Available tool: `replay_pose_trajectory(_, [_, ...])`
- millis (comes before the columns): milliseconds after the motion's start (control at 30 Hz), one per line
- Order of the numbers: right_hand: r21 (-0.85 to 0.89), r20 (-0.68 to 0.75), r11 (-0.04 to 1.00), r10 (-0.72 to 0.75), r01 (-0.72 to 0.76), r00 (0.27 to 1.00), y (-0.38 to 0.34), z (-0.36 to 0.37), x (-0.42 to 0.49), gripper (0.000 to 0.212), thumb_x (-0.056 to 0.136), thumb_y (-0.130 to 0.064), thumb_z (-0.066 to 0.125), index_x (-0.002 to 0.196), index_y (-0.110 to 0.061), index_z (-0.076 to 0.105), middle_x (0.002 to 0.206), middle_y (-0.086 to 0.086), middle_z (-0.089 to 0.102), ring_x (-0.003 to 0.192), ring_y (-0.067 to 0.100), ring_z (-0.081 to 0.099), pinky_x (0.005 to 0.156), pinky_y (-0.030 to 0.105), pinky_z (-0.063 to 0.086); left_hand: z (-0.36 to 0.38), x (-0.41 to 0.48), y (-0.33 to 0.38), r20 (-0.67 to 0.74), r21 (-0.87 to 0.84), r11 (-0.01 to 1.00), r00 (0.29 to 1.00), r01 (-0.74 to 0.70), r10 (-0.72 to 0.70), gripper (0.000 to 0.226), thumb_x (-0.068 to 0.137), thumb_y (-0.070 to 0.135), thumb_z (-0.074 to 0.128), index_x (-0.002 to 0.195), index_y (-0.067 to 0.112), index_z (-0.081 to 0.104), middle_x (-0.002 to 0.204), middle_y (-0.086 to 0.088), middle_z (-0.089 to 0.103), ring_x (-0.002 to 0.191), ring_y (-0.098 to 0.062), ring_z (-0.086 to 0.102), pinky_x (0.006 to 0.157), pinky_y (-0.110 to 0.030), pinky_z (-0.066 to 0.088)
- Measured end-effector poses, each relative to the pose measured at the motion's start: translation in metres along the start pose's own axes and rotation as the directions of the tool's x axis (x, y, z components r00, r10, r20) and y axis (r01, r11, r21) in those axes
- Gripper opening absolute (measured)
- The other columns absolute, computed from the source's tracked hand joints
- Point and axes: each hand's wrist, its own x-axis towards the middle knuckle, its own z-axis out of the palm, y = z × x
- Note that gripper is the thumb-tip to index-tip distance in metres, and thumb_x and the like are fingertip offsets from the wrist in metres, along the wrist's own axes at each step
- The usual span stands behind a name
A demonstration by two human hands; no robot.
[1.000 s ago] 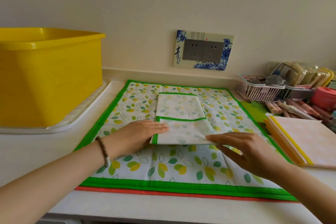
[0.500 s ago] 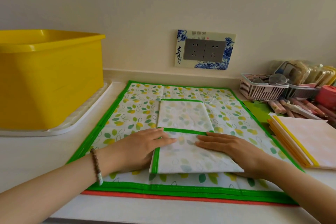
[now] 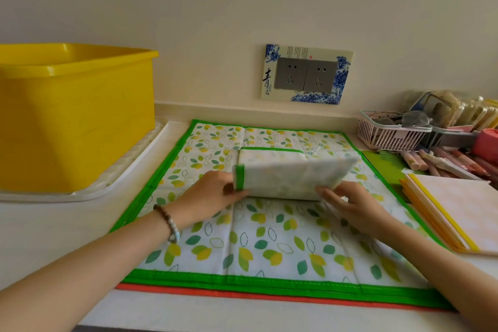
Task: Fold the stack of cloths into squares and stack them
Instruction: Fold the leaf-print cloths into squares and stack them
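Observation:
A partly folded leaf-print cloth with green trim (image 3: 285, 176) lies in the middle of the counter, its near flap lifted and tilted toward the wall. My left hand (image 3: 207, 195) pinches the flap's left corner by the green edge. My right hand (image 3: 350, 206) grips the flap's right corner. Under it a flat leaf-print cloth (image 3: 269, 245) is spread out, and an orange-edged cloth (image 3: 242, 294) peeks out beneath that one. A pile of folded pink cloths with yellow trim (image 3: 455, 213) sits at the right.
A big yellow tub (image 3: 72, 116) stands on a white tray (image 3: 89, 188) at the left. At the back right are a pink basket (image 3: 390, 135), packets and loose crayons (image 3: 447, 162). A wall socket (image 3: 305, 74) is behind the cloths.
The near flap lay flat under both hands half a second ago; now both hands have taken its corners and raised it up and away toward the wall.

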Motion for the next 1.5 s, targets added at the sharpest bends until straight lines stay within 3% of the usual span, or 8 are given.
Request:
replay_pose_trajectory(133, [0.184, -0.068, 0.977, 0.124, -0.109, 0.990, 0.006, 0.002, 0.019, 0.006, 0.086, -0.028, 0.064, 0.089, -0.023, 0.065, 0.077, -0.007, 0.072, 0.072, 0.003, 0.067, 0.063, 0.015, 0.049, 0.010, 0.015, -0.009, -0.126, -0.153, 0.985, 0.987, 0.075, -0.094, 0.020, 0.084, 0.031, 0.068, 0.097, 0.016, 0.072, 0.090, 0.010, 0.071, 0.079, 0.000, 0.067, 0.076, -0.018, 0.055])
replay_pose_trajectory(267, [0.232, -0.145, 0.950, 0.246, -0.209, 0.958, 0.008, 0.007, 0.030, 0.019, 0.078, -0.027, 0.073, 0.091, -0.019, 0.061, 0.076, -0.001, 0.072, 0.058, 0.001, 0.065, 0.052, 0.012, 0.047, 0.012, 0.025, -0.014, -0.187, -0.227, 0.969, 0.972, 0.097, -0.141, 0.026, 0.078, 0.024, 0.075, 0.100, 0.013, 0.065, 0.083, 0.005, 0.072, 0.078, -0.012, 0.069, 0.068, -0.019, 0.055])
replay_pose_trajectory(367, [0.220, -0.172, 0.938, 0.308, -0.268, 0.936, 0.008, 0.010, 0.037, 0.026, 0.077, -0.026, 0.075, 0.095, -0.016, 0.060, 0.075, -0.001, 0.069, 0.054, 0.004, 0.062, 0.045, 0.012, 0.044, 0.012, 0.032, -0.015, -0.184, -0.177, 0.970, 0.962, 0.169, -0.201, 0.046, 0.075, 0.028, 0.077, 0.114, 0.017, 0.055, 0.081, 0.008, 0.067, 0.073, -0.006, 0.064, 0.066, -0.019, 0.050])
replay_pose_trajectory(567, [0.075, -0.148, 0.928, 0.372, -0.365, 0.916, 0.005, 0.008, 0.047, 0.034, 0.076, -0.032, 0.076, 0.096, -0.016, 0.054, 0.091, 0.000, 0.064, 0.071, 0.013, 0.057, 0.060, 0.023, 0.045, 0.007, 0.044, -0.010, -0.105, 0.052, 0.968, 0.965, 0.245, -0.239, 0.068, 0.078, 0.034, 0.074, 0.133, 0.016, 0.039, 0.093, 0.003, 0.060, 0.081, -0.008, 0.056, 0.064, -0.013, 0.040])
replay_pose_trajectory(767, [-0.223, -0.237, 0.960, 0.115, -0.169, 0.965, -0.017, 0.033, 0.063, 0.030, 0.091, -0.032, 0.055, 0.117, -0.018, 0.052, 0.125, 0.001, 0.050, 0.104, 0.017, 0.053, 0.089, 0.030, 0.044, 0.004, 0.060, 0.001, -0.067, 0.211, 0.969, 0.991, 0.130, -0.119, 0.055, 0.097, 0.037, 0.043, 0.146, 0.018, 0.027, 0.151, -0.002, 0.028, 0.139, -0.019, 0.025, 0.111, -0.033, 0.024])
replay_pose_trajectory(967, [-0.418, 0.009, 0.903, 0.111, -0.097, 0.994, -0.039, 0.075, 0.096, 0.047, 0.100, -0.025, 0.027, 0.145, -0.014, 0.029, 0.154, 0.003, 0.025, 0.143, 0.018, 0.019, 0.117, 0.037, 0.011, 0.031, 0.072, -0.002, 0.126, 0.434, 0.896, 0.979, 0.090, -0.160, 0.055, 0.102, 0.036, 0.017, 0.151, 0.014, 0.006, 0.159, -0.003, 0.000, 0.146, -0.021, -0.002, 0.118, -0.036, 0.002])
replay_pose_trajectory(1333, [-0.562, 0.149, 0.817, 0.253, -0.129, 0.956, -0.008, 0.062, 0.087, 0.067, 0.097, -0.054, 0.016, 0.151, -0.017, 0.002, 0.159, -0.001, -0.002, 0.146, 0.011, -0.003, 0.117, 0.032, -0.003, 0.034, 0.080, -0.009, 0.179, 0.539, 0.838, 0.960, 0.088, -0.216, 0.059, 0.101, 0.041, 0.018, 0.151, 0.013, 0.006, 0.159, -0.002, 0.002, 0.146, -0.019, 0.002, 0.119, -0.036, 0.004])
replay_pose_trajectory(1500, [-0.555, 0.112, 0.810, 0.295, -0.187, 0.949, -0.002, 0.051, 0.080, 0.076, 0.094, -0.060, 0.019, 0.151, -0.014, 0.000, 0.159, 0.000, -0.005, 0.146, 0.013, -0.004, 0.118, 0.031, -0.003, 0.023, 0.101, 0.002, 0.093, 0.518, 0.844, 0.972, 0.137, -0.215, 0.052, 0.100, 0.043, 0.022, 0.131, 0.009, 0.045, 0.138, -0.010, 0.045, 0.125, -0.026, 0.041, 0.103, -0.039, 0.034])
